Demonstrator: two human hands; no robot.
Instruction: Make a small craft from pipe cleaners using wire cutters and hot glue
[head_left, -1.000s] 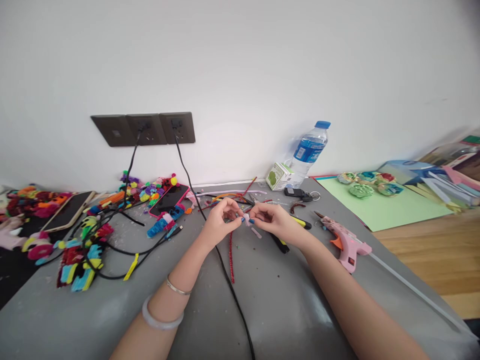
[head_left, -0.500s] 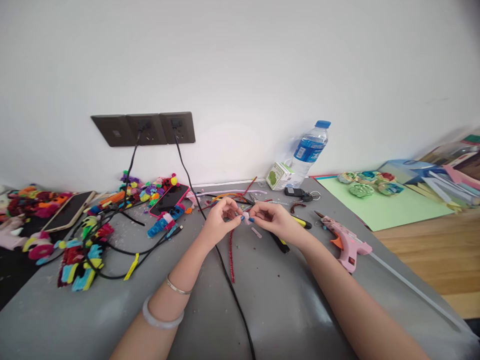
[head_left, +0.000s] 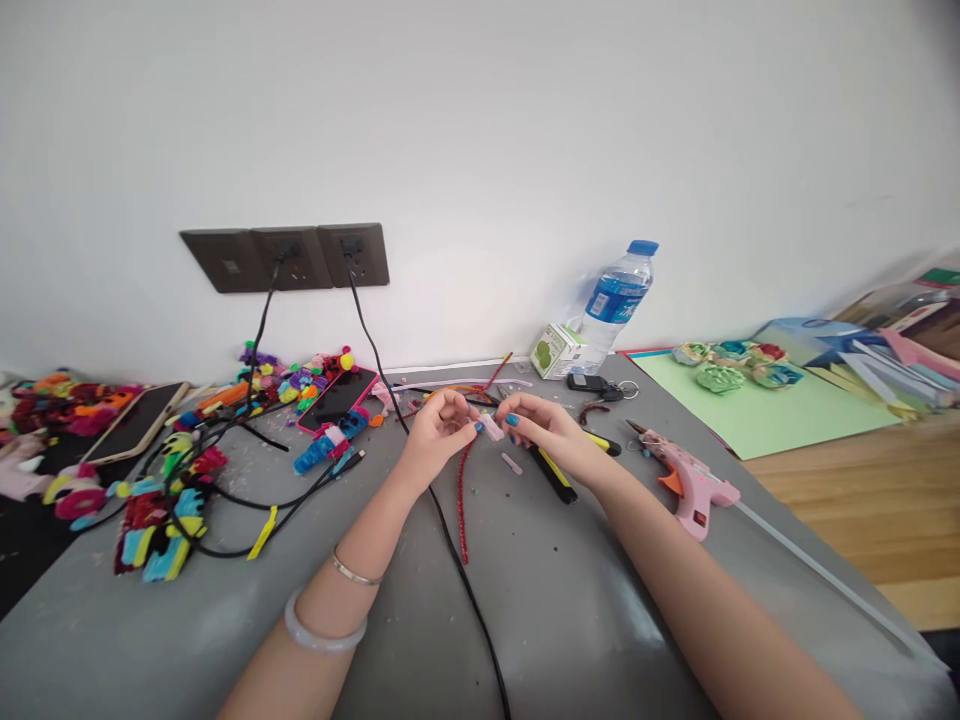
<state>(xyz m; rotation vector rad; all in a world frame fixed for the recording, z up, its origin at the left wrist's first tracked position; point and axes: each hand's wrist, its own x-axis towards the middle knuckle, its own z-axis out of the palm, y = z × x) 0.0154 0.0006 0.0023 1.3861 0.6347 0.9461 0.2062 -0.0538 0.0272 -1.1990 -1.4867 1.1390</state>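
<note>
Between the thumb and forefinger of my left hand point(head_left: 442, 432) is a small pale pink fuzzy piece point(head_left: 491, 427), bent or folded, perhaps pipe cleaner. My right hand point(head_left: 546, 430) is close to its right side, with loosely curled fingers; a small gap shows between them and the piece. A short pale pink strip point(head_left: 511, 463) lies on the table just below the hands. Under my left hand a red glittery pipe cleaner point(head_left: 463, 510) runs toward me. Yellow-and-black handled pliers or cutters point(head_left: 555, 475) lie partly beneath my right hand.
A pink glue gun point(head_left: 694, 490) lies to the right with a long clear stick. Behind stand a water bottle point(head_left: 617, 300) and a small box point(head_left: 556, 350). A black cable point(head_left: 457, 560) crosses the table. Colourful fuzzy crafts point(head_left: 161, 530) and a phone point(head_left: 341, 400) are at left.
My right fingers have drawn slightly back from the pink piece and their grip has loosened. The piece now shows more of its length, in my left fingers.
</note>
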